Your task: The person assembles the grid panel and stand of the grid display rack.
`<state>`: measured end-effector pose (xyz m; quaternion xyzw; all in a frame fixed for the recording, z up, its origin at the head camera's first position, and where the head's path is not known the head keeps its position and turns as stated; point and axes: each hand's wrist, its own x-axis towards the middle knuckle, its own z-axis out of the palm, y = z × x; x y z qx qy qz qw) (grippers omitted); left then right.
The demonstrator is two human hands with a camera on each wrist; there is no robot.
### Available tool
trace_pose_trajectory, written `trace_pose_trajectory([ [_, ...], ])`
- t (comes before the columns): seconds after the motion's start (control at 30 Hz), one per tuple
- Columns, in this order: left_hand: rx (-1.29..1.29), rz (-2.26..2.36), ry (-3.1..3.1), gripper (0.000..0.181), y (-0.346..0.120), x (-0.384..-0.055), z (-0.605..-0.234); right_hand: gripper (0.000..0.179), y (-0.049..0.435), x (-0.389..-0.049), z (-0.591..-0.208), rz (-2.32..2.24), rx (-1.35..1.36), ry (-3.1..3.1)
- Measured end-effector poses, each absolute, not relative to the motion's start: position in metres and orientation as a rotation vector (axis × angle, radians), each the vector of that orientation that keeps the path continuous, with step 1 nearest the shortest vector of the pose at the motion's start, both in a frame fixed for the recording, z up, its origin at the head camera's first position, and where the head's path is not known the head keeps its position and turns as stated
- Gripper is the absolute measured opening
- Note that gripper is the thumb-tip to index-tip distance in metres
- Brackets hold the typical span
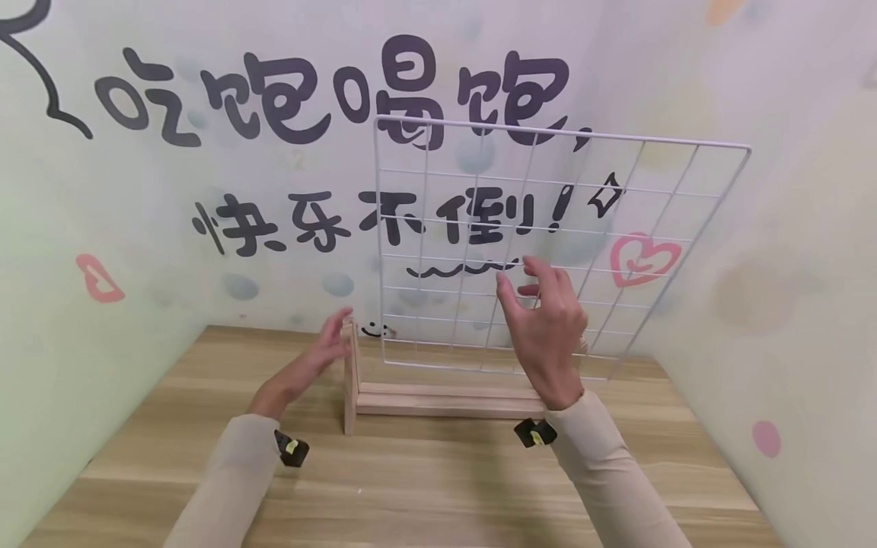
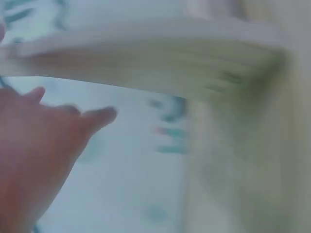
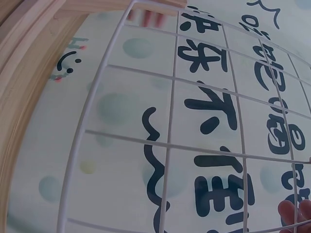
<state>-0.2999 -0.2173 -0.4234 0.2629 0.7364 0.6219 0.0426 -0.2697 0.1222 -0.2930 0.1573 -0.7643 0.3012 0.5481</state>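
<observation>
A white wire grid panel (image 1: pixel 452 221) stands up in front of the wall, its top edge running off to the right. My right hand (image 1: pixel 548 327) holds it from the near side with bent fingers, thumb and index apart. In the right wrist view, fingertips (image 3: pixel 291 213) show among the wires at the lower right edge. My left hand (image 1: pixel 329 342) grips the top of a light wooden upright (image 1: pixel 351 388), left of the grid. In the left wrist view the wooden piece (image 2: pixel 136 58) is blurred and passes between the fingers. Wooden bars (image 1: pixel 445 403) run right from the upright, below the grid.
The wood-grain tabletop (image 1: pixel 411 487) stretches under both arms. A pale wall (image 1: pixel 308 175) with dark painted characters and coloured spots rises close behind the grid. Side walls (image 1: pixel 788 266) flank the table. A black wrist device (image 1: pixel 293 449) sits at each sleeve.
</observation>
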Motion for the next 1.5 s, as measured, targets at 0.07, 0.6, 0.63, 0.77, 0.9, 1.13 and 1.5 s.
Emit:
trace_pose_trajectory([
  [0.07,0.876,2.018,2.323,0.066,-0.212,-0.298,-0.4,0.035,0.12,-0.271,-0.293,0.719,0.375,-1.808],
  [0.6,0.953,2.374,2.178,0.043,-0.148,-0.273,-0.286,0.036,0.114,-0.272,-0.291,0.754,0.371,-1.813],
  [0.63,0.953,2.376,2.171,0.042,-0.146,-0.273,-0.286,0.036,0.113,-0.271,-0.291,0.755,0.373,-1.813],
  [0.77,0.93,2.377,2.176,0.039,-0.143,-0.273,-0.284,0.037,0.112,-0.272,-0.29,0.749,0.376,-1.816],
  [0.9,0.914,2.364,2.206,0.038,-0.142,-0.272,-0.283,0.036,0.11,-0.273,-0.29,0.75,0.378,-1.809],
  [1.13,0.923,2.362,2.249,0.039,-0.145,-0.274,-0.28,0.034,0.105,-0.279,-0.281,0.752,0.395,-1.775],
  [1.5,0.901,2.38,2.285,0.039,-0.148,-0.277,-0.275,0.035,0.099,-0.282,-0.267,0.762,0.394,-1.772],
])
